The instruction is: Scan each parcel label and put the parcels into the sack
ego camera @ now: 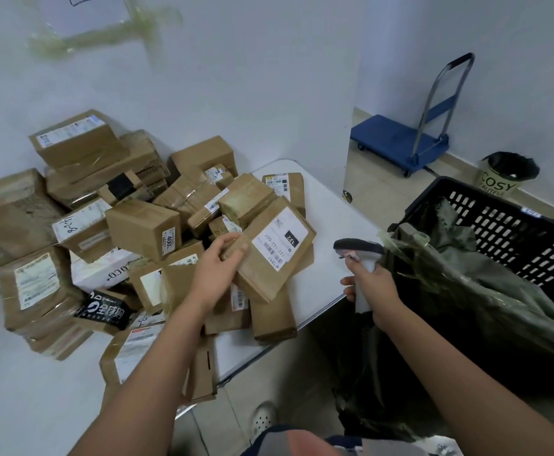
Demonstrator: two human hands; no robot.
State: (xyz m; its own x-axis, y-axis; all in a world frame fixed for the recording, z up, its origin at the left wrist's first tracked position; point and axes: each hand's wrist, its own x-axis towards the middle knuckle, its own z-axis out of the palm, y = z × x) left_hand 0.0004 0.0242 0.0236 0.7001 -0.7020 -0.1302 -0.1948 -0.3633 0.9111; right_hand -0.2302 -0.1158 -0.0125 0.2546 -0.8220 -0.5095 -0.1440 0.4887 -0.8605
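Two hands busy: left hand (215, 270) grips brown parcel (274, 255), label up, above desk (324, 232) pile; right hand (372, 284) clamped on scanner (361, 258); sack (459, 274) at right.

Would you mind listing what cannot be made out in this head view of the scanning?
- Small print on the held parcel's label: too small and blurred.
- Scanner trigger: hidden by the right hand.
- Inside of the sack: hidden by its folds and the black crate.
- Paper taped on the wall: cut off by the top edge, blurred.
- Left hand fingertips: partly behind the parcel.
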